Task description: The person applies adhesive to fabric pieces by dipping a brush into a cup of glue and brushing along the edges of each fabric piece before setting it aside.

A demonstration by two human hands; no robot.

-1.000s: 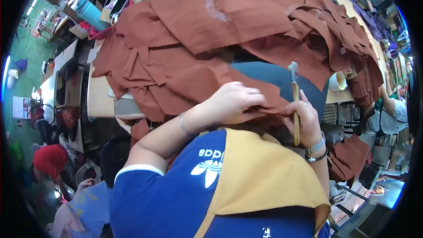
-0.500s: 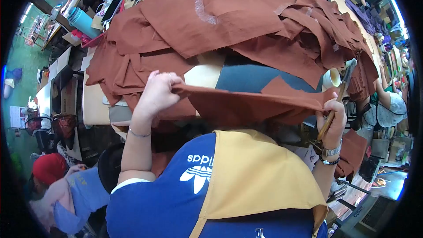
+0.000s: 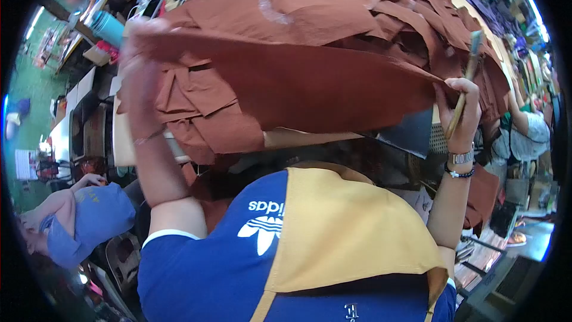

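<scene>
A reddish-brown fabric piece is stretched between my two hands above the table. My left hand, raised at the far left and smeared by motion, grips its left end. At the right, my right hand pinches the other end while also holding a brush. The brush stands nearly upright, bristle end up, its wooden handle running through my fingers. Beneath and beyond the stretched piece lies a heap of similar brown fabric pieces; a whitish streak marks one of them. A dark board shows under the right part of the stretched fabric.
A blue tumbler stands back left, near cables and bottles. A person in a blue shirt is at lower left, and another person in light clothing sits at right. A chair stands lower left.
My left hand has swung up and left, and my right hand has risen slightly. The fabric between them is lifted away from me and spread wider. The person at lower left has shifted.
</scene>
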